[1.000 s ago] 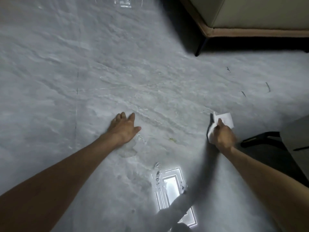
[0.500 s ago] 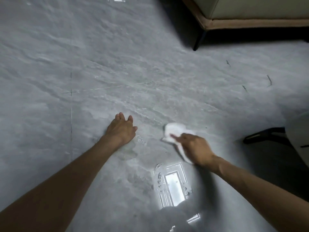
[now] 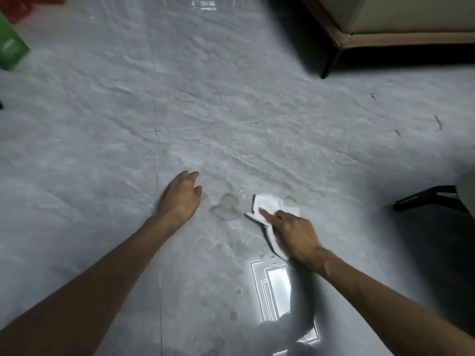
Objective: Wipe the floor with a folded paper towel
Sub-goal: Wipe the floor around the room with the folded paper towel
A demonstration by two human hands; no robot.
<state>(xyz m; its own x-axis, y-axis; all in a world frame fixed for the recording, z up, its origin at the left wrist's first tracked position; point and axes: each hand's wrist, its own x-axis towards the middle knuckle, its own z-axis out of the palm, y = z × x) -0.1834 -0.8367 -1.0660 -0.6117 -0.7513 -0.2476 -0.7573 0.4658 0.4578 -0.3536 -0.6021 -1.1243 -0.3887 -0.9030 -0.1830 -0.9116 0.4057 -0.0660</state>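
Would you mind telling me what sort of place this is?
Probably a home living room: glossy grey marble-look floor tiles, a sofa on dark legs, and a black chair base at right.

Glossy grey marble floor [image 3: 231, 98], beige sofa [image 3: 411, 16] top rt, light reflection [image 3: 276, 286] btm.

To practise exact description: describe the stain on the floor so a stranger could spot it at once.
On the grey marbled floor, look between the person's two hands. The stain lies between the left hand and the white paper towel under the right hand. It is a dull, yellowish, lobed blotch, unlike the bright rectangular reflection nearer the camera.
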